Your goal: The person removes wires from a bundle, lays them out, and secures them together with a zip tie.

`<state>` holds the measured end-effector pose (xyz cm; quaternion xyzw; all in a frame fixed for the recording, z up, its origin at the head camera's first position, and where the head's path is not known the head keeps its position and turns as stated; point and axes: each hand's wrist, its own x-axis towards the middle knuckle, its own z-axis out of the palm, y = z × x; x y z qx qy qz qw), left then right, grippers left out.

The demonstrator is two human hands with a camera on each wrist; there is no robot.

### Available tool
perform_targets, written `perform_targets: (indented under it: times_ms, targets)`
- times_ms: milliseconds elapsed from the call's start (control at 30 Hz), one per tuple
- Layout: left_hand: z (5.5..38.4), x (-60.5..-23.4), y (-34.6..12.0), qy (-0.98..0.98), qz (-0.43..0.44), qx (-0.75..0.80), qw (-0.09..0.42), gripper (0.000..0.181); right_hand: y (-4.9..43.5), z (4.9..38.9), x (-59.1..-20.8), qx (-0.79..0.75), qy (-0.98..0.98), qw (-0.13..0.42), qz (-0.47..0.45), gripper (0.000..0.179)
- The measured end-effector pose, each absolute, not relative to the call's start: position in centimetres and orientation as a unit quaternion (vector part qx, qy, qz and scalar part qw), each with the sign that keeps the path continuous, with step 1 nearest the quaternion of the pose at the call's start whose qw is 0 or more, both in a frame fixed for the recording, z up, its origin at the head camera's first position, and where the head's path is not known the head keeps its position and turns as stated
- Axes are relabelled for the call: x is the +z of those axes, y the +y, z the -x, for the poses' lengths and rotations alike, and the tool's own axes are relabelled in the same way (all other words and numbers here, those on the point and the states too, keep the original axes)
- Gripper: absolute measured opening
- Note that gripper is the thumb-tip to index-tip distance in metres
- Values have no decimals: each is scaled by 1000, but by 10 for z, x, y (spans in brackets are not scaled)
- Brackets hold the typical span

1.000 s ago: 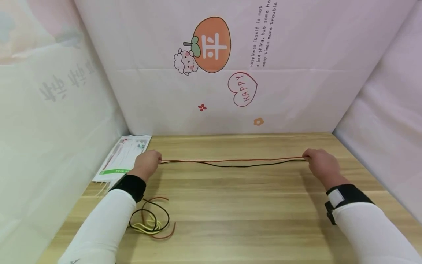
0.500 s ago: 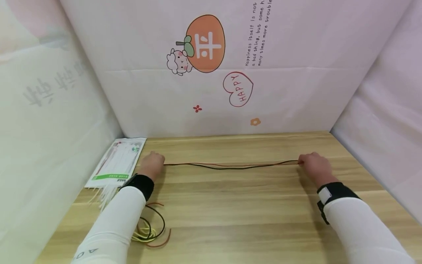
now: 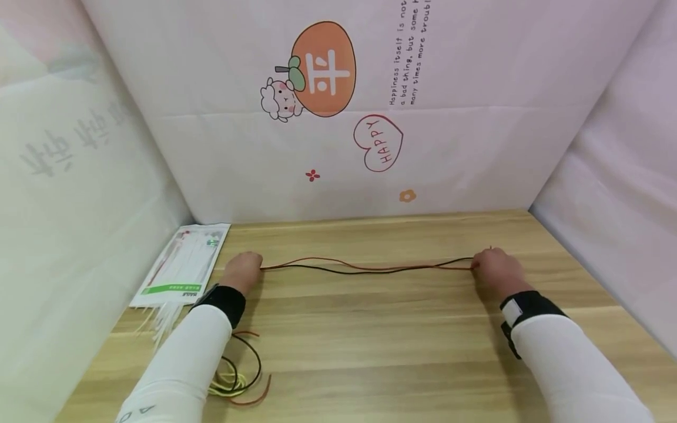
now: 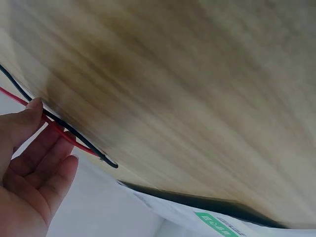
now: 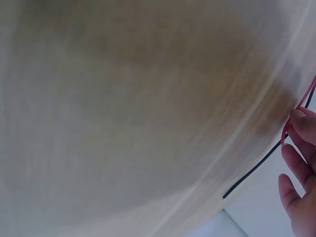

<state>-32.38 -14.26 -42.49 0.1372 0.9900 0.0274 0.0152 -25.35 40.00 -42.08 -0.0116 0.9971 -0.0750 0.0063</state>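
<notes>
A red wire (image 3: 317, 258) and a black wire (image 3: 349, 272) run side by side across the wooden table between the two hands, bowed and crossing each other. Near their left ends, my left hand (image 3: 244, 273) pinches both between thumb and fingers. In the left wrist view the black wire's tip (image 4: 111, 164) sticks out past the fingers. At the other end my right hand (image 3: 499, 273) pinches the red wire (image 5: 285, 133), which bends down between thumb and fingers. There the black wire (image 5: 256, 165) passes by the fingertips, its free end pointing away.
By the left forearm lies a loose pile of wires, with a black loop (image 3: 260, 361), yellow strands (image 3: 224, 388) and a red end (image 3: 254, 402). A printed white bag (image 3: 182, 267) lies at the back left, with white cable ties (image 3: 168, 317) in front. White printed sheets (image 3: 449, 158) wall in the table.
The hands have come slightly closer together and nearer the person. The red wire, nearly straight before, now bows. The head view has shifted a little, showing more of the bag and cable ties.
</notes>
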Motion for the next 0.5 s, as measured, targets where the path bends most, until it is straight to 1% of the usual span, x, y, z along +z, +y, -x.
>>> perform_targets:
  times_ms: [200,300,400,500]
  targets:
    - [322,-424,-143,989,-140,43,14,18,398,255,-419,-73,997,9,10,21]
    - [320,-425,-143,989,-136,57,15,18,396,255,-416,-71,997,0,14,22]
    - [318,-425,-147,989,-131,74,4,21,393,256,-412,-66,997,-30,30,23]
    - [312,-417,-151,987,-129,94,-11,31,388,256,-408,-57,994,-81,49,24]
